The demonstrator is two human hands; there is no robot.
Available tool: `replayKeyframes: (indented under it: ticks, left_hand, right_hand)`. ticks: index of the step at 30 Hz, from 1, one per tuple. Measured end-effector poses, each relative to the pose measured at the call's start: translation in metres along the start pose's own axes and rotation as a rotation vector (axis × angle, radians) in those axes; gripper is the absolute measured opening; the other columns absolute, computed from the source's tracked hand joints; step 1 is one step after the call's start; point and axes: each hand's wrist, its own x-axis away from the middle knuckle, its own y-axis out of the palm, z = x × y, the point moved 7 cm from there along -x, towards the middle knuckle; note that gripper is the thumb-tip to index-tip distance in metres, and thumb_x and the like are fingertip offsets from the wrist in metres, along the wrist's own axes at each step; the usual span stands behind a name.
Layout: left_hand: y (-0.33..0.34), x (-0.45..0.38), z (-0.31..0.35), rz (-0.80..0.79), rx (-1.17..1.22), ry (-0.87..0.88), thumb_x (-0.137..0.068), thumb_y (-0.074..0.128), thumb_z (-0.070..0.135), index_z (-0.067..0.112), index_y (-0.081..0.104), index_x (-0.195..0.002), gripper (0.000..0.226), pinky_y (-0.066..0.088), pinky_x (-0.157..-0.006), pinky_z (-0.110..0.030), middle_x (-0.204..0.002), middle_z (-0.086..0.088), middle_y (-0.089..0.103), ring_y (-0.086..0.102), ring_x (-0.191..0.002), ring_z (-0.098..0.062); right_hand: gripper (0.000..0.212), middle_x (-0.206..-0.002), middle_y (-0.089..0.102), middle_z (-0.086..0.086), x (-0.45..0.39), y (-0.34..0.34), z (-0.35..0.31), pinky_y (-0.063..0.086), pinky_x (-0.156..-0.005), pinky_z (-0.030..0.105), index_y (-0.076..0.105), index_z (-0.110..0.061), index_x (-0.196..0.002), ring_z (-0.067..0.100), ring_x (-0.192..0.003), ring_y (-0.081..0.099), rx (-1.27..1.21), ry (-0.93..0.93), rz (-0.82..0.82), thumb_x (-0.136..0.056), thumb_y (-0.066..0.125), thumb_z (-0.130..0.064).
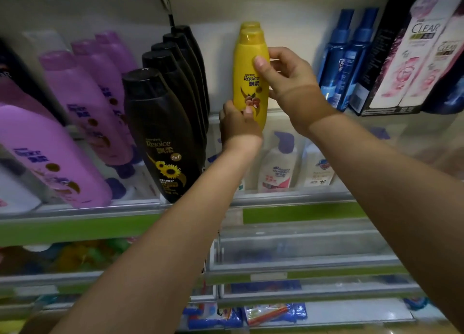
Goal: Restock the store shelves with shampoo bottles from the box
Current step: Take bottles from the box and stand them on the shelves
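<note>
A yellow Rejoice shampoo bottle (247,65) stands upright at the back of the upper shelf (283,113), with a second yellow bottle's cap (250,25) showing just behind it. My right hand (288,80) grips the front bottle's upper right side, thumb across its face. My left hand (238,124) holds the bottle's lower left part, fingers curled round its base. The box is out of view.
A row of black Rejoice bottles (163,123) stands left of the yellow one, purple bottles (75,123) further left. Blue spray bottles (344,57) and Clear packs (411,55) stand to the right. White pump bottles (278,165) fill the shelf below.
</note>
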Motion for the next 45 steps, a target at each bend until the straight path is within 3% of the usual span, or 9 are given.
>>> replayKeyframes:
  ticks: [4,13,18,23,27,31,36,45]
  left_hand:
    - [-0.002,0.007,0.0,-0.035,0.003,-0.001,-0.097,0.042,0.026,0.009,0.044,-0.123,0.031,0.045,-0.096,-0.046,-0.128,-0.012,0.051,0.052,-0.113,-0.031]
    - [-0.018,0.04,0.006,-0.124,-0.118,0.057,-0.099,0.04,0.024,0.009,0.037,-0.129,0.033,0.039,-0.1,-0.037,-0.135,-0.011,0.042,0.044,-0.122,-0.027]
    - [-0.029,0.058,0.007,-0.151,-0.113,0.047,-0.098,0.043,0.023,0.011,0.04,-0.129,0.033,0.041,-0.101,-0.043,-0.132,-0.011,0.046,0.047,-0.12,-0.028]
    - [-0.04,0.077,0.01,-0.195,-0.205,0.096,-0.099,0.043,0.025,0.01,0.038,-0.132,0.037,0.038,-0.103,-0.039,-0.137,-0.013,0.042,0.042,-0.125,-0.028]
    - [-0.046,0.088,0.011,-0.224,-0.232,0.136,-0.099,0.044,0.023,0.007,0.041,-0.127,0.033,0.04,-0.1,-0.038,-0.132,-0.014,0.043,0.046,-0.12,-0.029]
    - [-0.05,0.099,0.011,-0.251,-0.236,0.149,-0.099,0.044,0.024,0.008,0.042,-0.125,0.03,0.045,-0.094,-0.041,-0.126,-0.012,0.048,0.05,-0.113,-0.028]
    - [-0.055,0.109,0.01,-0.272,-0.263,0.156,-0.098,0.045,0.025,0.008,0.043,-0.125,0.032,0.043,-0.098,-0.046,-0.127,-0.013,0.047,0.049,-0.115,-0.03]
    - [-0.061,0.121,0.011,-0.299,-0.243,0.154,-0.098,0.046,0.025,0.008,0.043,-0.126,0.033,0.042,-0.1,-0.046,-0.128,-0.012,0.046,0.048,-0.116,-0.028]
  right_hand:
    - [0.007,-0.1,0.064,0.011,0.008,-0.001,-0.004,0.057,-0.081,0.034,0.059,-0.02,-0.101,0.021,-0.092,0.064,-0.032,0.007,-0.018,-0.095,0.06,-0.023]
    - [0.01,-0.096,0.068,0.002,0.043,-0.003,-0.02,0.055,-0.073,0.021,0.059,-0.02,-0.106,0.009,-0.084,0.067,-0.036,0.049,-0.004,-0.097,0.056,-0.023]
    - [0.022,-0.111,0.068,0.009,0.065,-0.003,-0.028,0.058,-0.085,0.034,0.06,-0.018,-0.115,0.019,-0.1,0.068,-0.014,0.077,0.007,-0.095,0.058,-0.028]
    - [0.022,-0.107,0.069,0.004,0.087,-0.005,-0.037,0.058,-0.083,0.029,0.06,-0.015,-0.116,0.015,-0.098,0.068,-0.038,0.08,0.03,-0.096,0.058,-0.025]
    - [0.026,-0.108,0.07,0.005,0.1,-0.007,-0.042,0.057,-0.088,0.034,0.059,-0.015,-0.118,0.016,-0.1,0.068,-0.019,0.079,0.03,-0.096,0.057,-0.028]
    - [0.025,-0.108,0.068,0.002,0.114,-0.006,-0.05,0.056,-0.081,0.025,0.056,-0.016,-0.12,0.012,-0.099,0.067,-0.029,0.07,0.024,-0.097,0.056,-0.026]
    - [0.021,-0.102,0.067,-0.003,0.127,-0.007,-0.058,0.053,-0.072,0.017,0.056,-0.017,-0.116,0.001,-0.089,0.066,-0.034,0.06,0.034,-0.097,0.056,-0.024]
    - [0.027,-0.112,0.067,0.008,0.139,-0.008,-0.064,0.056,-0.087,0.031,0.057,-0.015,-0.12,0.019,-0.105,0.064,0.043,0.042,0.025,-0.097,0.056,-0.028]
